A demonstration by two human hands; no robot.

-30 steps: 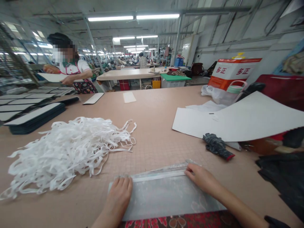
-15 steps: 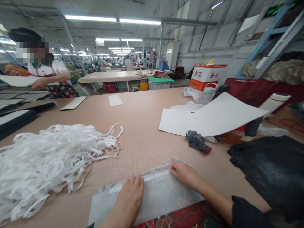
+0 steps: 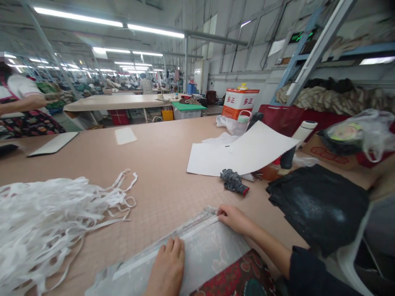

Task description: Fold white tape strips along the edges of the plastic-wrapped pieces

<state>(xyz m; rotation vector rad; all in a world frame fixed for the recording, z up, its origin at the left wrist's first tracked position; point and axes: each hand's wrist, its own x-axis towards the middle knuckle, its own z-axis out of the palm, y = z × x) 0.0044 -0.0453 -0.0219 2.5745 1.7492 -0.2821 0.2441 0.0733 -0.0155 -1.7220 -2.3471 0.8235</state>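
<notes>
A stack of translucent grey-white sheets [image 3: 203,250] lies at the table's front edge, partly over a red patterned cloth [image 3: 237,273]. On its middle rests my left hand [image 3: 168,263], palm down, fingers lying flat and side by side. My right hand [image 3: 233,218] pinches the far right corner of the sheets between thumb and curled fingers. Left of the stack is a heap of white strips [image 3: 52,218]. A dark grey glove [image 3: 233,182] with a red cuff lies beyond my right hand.
Large white sheet [image 3: 237,152] curls up behind the glove. Black sheets [image 3: 321,201] lie at the right. Farther back are an orange-and-white box [image 3: 240,102], a white bottle [image 3: 304,133] and a small white card [image 3: 125,135]. A person in an apron [image 3: 24,102] stands at far left.
The view has turned right, so the table items appear farther left. The stack looks more slanted, and more of the patterned cloth shows. Both hands remain on the stack.
</notes>
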